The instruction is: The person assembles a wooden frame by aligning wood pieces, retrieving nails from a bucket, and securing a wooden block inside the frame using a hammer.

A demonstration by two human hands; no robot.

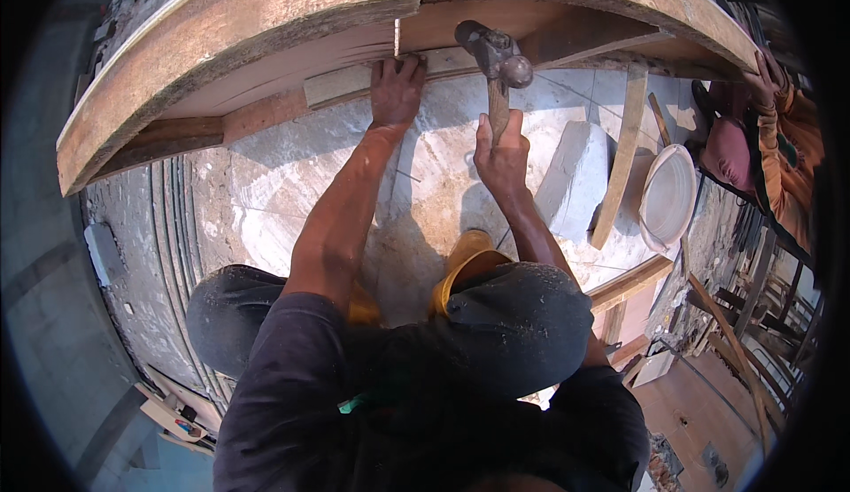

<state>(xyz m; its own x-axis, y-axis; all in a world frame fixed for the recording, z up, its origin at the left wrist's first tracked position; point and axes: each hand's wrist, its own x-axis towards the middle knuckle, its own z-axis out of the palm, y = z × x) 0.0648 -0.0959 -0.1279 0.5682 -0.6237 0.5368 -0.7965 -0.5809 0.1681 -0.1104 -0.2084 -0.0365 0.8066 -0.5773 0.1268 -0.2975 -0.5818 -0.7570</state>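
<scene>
My right hand (504,153) is closed around the wooden handle of a ball-peen hammer (498,54), its dark metal head raised near the underside of a large wooden frame (239,27). My left hand (396,98) reaches to a pale wooden strip (341,83) along the inner base of that frame. Its fingers are bent over the strip, and the fingertips are partly in shadow. Just above them stands a thin pale upright sliver (397,38); I cannot tell what it is.
To the right stand a pale block (574,178), a curved-looking wooden slat (622,160) and a whitish bucket (668,198). Another person (788,155) in orange is at the far right, a hand on the frame. Long rods (177,253) lie left; timber pieces (633,284) lie lower right.
</scene>
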